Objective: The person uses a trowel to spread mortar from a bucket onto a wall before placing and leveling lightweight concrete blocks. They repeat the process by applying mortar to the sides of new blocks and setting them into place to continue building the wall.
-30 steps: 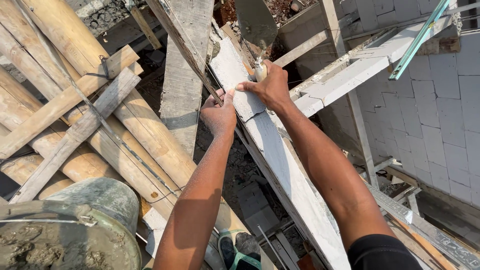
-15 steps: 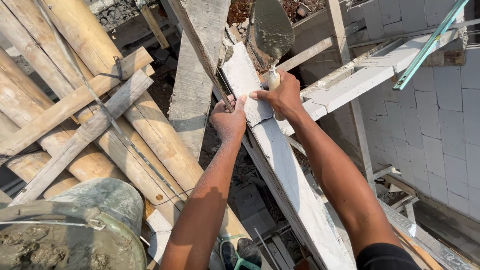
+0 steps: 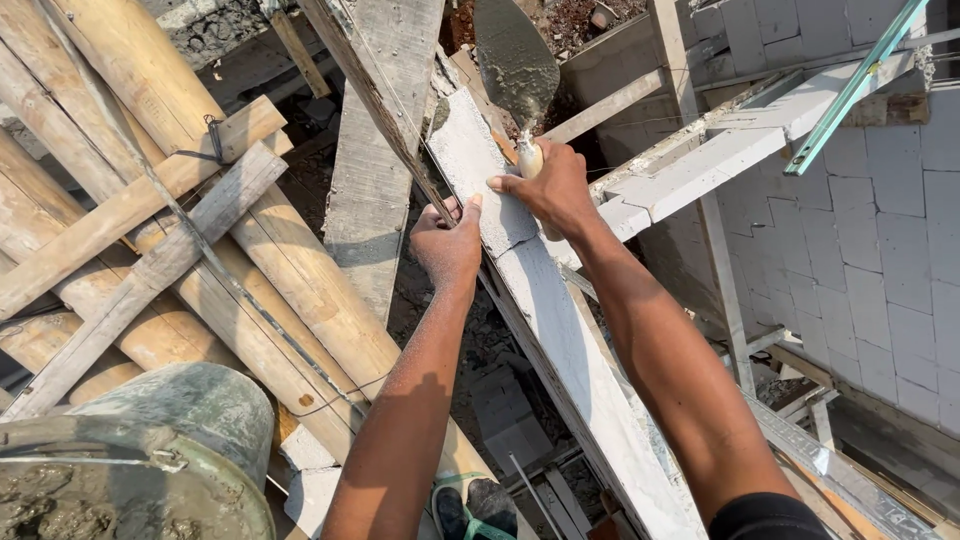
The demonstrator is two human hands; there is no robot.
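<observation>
Where the trowel (image 3: pixel 516 62) earlier lay low, right hand (image 3: pixel 548 188) clamped on its handle now lifts the blade toward 12 o'clock; left hand (image 3: pixel 447 243) stays curled against the block wall top (image 3: pixel 560 330)

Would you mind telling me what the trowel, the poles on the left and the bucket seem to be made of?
Trowel: the blade looks like metal coated in grey mortar; the right hand hides most of its pale handle, so that material is unclear. Poles: round, tan, fibrous, probably bamboo. Bucket: dull grey, mortar-smeared, possibly metal or plastic.
</observation>
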